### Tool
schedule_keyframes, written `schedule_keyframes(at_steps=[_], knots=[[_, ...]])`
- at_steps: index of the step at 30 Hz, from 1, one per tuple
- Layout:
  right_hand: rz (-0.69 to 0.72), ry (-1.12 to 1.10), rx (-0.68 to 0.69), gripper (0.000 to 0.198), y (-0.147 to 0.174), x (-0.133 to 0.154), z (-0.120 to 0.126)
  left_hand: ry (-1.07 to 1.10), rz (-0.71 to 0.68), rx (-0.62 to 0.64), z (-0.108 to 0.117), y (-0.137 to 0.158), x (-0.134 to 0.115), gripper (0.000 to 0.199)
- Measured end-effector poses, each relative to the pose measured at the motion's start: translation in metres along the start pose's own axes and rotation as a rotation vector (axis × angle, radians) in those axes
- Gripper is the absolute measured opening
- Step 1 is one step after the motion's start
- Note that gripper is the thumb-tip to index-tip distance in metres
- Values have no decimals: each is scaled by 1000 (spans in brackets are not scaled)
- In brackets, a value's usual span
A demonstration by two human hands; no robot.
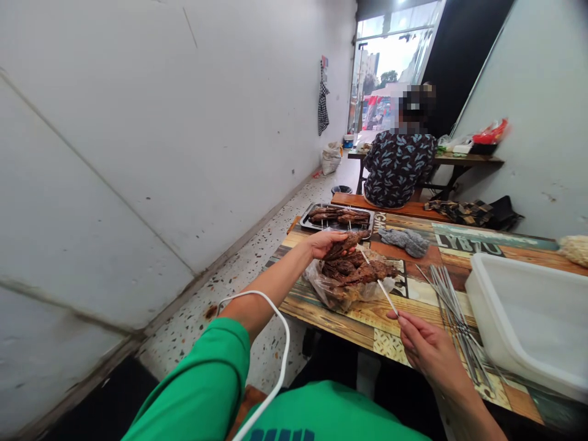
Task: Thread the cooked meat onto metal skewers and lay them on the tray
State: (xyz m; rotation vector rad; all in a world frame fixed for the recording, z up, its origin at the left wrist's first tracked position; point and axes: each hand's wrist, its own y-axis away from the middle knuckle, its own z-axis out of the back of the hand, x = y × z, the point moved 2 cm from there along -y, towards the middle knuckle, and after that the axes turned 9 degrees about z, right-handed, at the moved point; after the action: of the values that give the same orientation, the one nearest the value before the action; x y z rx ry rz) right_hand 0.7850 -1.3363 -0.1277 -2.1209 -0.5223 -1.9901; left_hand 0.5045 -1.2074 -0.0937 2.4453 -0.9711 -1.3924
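Note:
My left hand (328,244) is closed around a piece of dark brown cooked meat (344,245), held above a clear plastic bag (328,293) with more such pieces inside. Between the fingers of my right hand (420,340) is the lower end of a metal skewer (388,297), slanting up and left. One piece of meat (379,269) covers the middle of the skewer and appears threaded on it. The skewer's upper end is close to the meat in my left hand; whether it enters that piece I cannot tell.
A metal tray (313,224) of skewered meat stands behind the bag. Grey gloves (404,241), loose metal skewers (452,306) and a white plastic tub (493,312) lie to the right on the patterned table (340,327). A person (402,165) sits at another table beyond.

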Motion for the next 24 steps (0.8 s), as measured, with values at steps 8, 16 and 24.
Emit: schedule_keyframes(at_steps=[8, 16, 24], knots=[[-5, 92, 4, 75, 3, 6, -1, -52, 30, -14, -3, 5, -3, 19], [-29, 102, -6, 81, 1, 11, 1, -73, 32, -9, -10, 7, -5, 16], [-31, 70, -31, 83, 0, 18, 0, -41, -4, -58, -14, -3, -5, 15]])
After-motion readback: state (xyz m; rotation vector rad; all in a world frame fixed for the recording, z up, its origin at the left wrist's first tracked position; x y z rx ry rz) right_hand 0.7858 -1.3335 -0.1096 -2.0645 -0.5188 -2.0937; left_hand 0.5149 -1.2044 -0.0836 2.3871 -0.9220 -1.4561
